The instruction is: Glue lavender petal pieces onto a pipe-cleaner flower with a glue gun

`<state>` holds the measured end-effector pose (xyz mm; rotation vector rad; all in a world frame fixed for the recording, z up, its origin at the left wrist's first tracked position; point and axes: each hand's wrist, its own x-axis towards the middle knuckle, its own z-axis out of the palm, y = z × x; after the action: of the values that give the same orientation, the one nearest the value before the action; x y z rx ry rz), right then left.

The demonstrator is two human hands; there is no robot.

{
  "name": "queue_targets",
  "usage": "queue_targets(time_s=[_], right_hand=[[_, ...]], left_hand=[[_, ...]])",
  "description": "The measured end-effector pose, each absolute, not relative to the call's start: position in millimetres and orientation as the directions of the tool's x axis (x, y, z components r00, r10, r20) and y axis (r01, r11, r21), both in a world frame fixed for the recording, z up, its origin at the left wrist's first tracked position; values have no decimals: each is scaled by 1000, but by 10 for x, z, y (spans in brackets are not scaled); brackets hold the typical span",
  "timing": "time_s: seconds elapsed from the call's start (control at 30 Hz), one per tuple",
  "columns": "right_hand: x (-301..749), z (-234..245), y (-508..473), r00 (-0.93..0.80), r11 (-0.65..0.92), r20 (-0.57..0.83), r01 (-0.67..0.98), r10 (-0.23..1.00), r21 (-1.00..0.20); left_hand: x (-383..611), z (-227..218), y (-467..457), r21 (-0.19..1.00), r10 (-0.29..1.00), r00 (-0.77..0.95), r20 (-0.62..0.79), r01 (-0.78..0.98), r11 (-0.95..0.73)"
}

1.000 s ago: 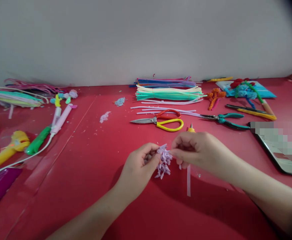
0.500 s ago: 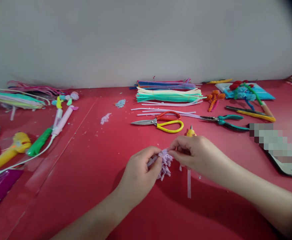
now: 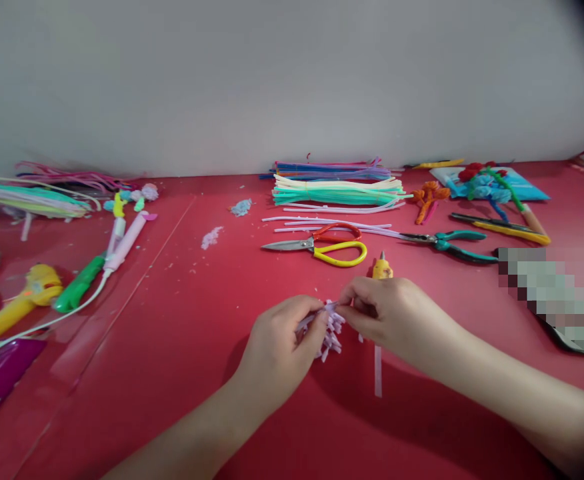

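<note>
Low over the red table (image 3: 182, 373), both my hands pinch a small lilac pipe-cleaner tuft (image 3: 331, 331) made of many short bent loops. My left hand (image 3: 278, 347) grips it from the left with curled fingers. From the right, my right hand (image 3: 389, 313) pinches its top edge between thumb and fingers. A loose lilac pipe-cleaner piece (image 3: 377, 371) lies on the table under my right hand. The yellow tip of a glue gun (image 3: 382, 267) pokes out just behind my right hand.
Behind the hands lie red-and-yellow scissors (image 3: 325, 245), teal pliers (image 3: 445, 241), loose lilac stems (image 3: 332, 222) and a stack of coloured pipe cleaners (image 3: 337, 183). A phone (image 3: 557, 300) sits at right, finished flowers (image 3: 487, 181) far right. At left, a yellow tool (image 3: 19, 297), a green marker (image 3: 77, 285).
My hands have closed in on the tuft, hiding more of it; the right fingers shifted from its right side to its top edge. The view tilted slightly.
</note>
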<state>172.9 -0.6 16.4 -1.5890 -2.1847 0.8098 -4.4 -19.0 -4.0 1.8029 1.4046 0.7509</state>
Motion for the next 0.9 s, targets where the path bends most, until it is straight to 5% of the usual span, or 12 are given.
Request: queue_targets(time_s=[0.3, 0.6, 0.9], right_hand=[[1763, 271, -8, -280, 230, 30, 719, 960, -655], [1716, 159, -90, -336, 324, 86, 759, 938, -565], [1685, 156, -85, -286, 269, 69, 750, 956, -604]], left_hand=[[-60, 27, -106, 943, 938, 225, -262, 266, 199], [-54, 66, -119, 946, 947, 200, -250, 258, 195], [-25, 61, -144, 942, 949, 196, -245, 279, 186]])
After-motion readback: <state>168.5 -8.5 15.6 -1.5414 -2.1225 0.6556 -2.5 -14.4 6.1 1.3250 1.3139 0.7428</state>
